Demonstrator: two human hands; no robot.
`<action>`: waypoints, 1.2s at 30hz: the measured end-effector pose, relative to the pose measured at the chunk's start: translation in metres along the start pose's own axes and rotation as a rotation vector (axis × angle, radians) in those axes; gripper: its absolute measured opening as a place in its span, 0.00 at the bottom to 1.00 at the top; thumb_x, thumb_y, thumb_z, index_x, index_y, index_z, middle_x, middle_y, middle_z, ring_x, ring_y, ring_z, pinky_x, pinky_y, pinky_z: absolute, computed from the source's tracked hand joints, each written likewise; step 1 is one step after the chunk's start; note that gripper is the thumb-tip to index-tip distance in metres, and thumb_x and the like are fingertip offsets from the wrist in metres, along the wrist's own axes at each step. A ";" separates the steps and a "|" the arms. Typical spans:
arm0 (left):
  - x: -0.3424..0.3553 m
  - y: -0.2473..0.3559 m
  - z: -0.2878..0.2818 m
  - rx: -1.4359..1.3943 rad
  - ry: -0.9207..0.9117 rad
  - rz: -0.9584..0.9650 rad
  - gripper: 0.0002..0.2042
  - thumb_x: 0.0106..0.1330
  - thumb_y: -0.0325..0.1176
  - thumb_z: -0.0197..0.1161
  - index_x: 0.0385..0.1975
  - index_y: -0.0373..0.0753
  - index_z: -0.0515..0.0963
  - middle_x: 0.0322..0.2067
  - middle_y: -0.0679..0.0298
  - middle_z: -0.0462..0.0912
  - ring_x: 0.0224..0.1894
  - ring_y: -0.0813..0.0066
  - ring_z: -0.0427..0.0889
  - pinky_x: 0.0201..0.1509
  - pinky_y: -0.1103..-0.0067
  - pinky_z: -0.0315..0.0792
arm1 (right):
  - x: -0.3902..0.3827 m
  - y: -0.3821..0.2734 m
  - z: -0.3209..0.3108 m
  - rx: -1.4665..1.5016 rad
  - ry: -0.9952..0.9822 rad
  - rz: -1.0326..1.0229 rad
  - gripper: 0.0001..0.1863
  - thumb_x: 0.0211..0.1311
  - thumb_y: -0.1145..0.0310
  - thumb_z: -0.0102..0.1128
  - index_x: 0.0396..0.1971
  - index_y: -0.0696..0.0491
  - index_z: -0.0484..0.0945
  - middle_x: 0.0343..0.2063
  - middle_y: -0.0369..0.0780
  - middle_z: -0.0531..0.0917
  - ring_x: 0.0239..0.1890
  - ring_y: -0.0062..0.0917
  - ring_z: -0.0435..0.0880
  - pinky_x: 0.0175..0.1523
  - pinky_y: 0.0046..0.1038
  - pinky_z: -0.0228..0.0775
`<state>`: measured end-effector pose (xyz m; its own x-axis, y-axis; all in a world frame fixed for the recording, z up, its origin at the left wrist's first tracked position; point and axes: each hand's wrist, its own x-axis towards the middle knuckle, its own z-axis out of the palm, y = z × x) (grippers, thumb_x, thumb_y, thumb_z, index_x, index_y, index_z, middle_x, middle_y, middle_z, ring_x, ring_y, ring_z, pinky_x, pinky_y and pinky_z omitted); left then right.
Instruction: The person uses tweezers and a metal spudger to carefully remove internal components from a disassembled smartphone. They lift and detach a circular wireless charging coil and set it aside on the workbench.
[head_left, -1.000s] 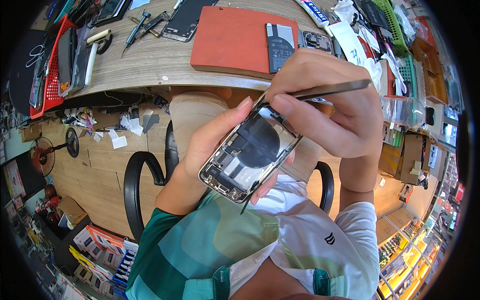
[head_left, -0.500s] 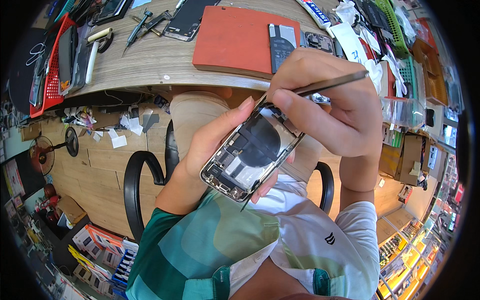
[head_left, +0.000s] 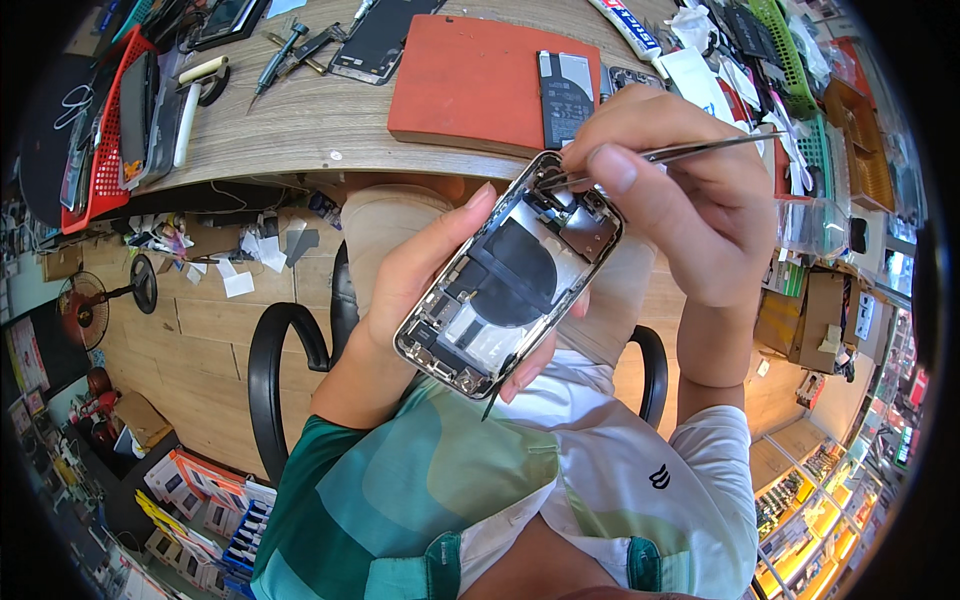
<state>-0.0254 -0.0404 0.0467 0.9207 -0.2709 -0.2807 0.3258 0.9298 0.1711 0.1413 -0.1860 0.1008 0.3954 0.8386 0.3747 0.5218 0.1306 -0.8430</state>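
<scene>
My left hand (head_left: 415, 270) grips an opened phone housing (head_left: 510, 275) over my lap, tilted, with its thumb along the left edge and fingertips under the right. The housing shows small boards, a dark round coil and silvery surfaces. My right hand (head_left: 680, 190) pinches dark metal tweezers (head_left: 730, 142) at the housing's top end; their tips reach into the components there. A thin black strip (head_left: 493, 398) hangs from the housing's lower right. Just beyond my hands, a flat battery (head_left: 565, 95) lies on an orange-red pad (head_left: 460, 85).
The wooden desk (head_left: 260, 150) holds tools (head_left: 280, 60), a screen (head_left: 372, 40), a glue tube (head_left: 630, 30), a red basket (head_left: 105, 150) and green baskets (head_left: 785, 55). Black chair armrests (head_left: 270, 380) flank me. A fan (head_left: 85, 310) stands at left, cardboard boxes (head_left: 820, 310) at right.
My right hand has shifted up and right, uncovering the housing's top end, and the tweezers now lie flatter, reaching further right. The phone in my left hand has shifted slightly.
</scene>
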 end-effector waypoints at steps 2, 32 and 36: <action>0.001 0.000 -0.001 -0.007 -0.026 0.005 0.35 0.83 0.57 0.36 0.67 0.24 0.64 0.40 0.28 0.78 0.13 0.48 0.79 0.11 0.68 0.72 | 0.000 -0.001 -0.002 -0.031 0.018 0.000 0.10 0.73 0.73 0.59 0.38 0.66 0.84 0.37 0.47 0.87 0.41 0.30 0.84 0.47 0.31 0.74; 0.004 -0.004 -0.010 0.144 0.039 0.127 0.31 0.85 0.54 0.36 0.56 0.27 0.72 0.29 0.44 0.81 0.16 0.51 0.79 0.17 0.65 0.75 | -0.008 0.012 0.021 -0.745 -0.054 -0.367 0.19 0.42 0.73 0.77 0.39 0.55 0.86 0.27 0.37 0.76 0.28 0.35 0.77 0.33 0.37 0.66; 0.001 -0.002 -0.010 0.173 0.017 0.100 0.31 0.86 0.53 0.35 0.57 0.26 0.71 0.32 0.43 0.82 0.16 0.51 0.79 0.17 0.65 0.75 | -0.001 0.007 0.020 -0.729 -0.089 -0.335 0.17 0.41 0.74 0.77 0.36 0.55 0.84 0.29 0.38 0.76 0.30 0.36 0.78 0.34 0.37 0.67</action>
<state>-0.0268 -0.0402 0.0365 0.9470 -0.1738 -0.2700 0.2663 0.8949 0.3580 0.1294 -0.1749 0.0865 0.0850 0.8588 0.5052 0.9759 0.0306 -0.2161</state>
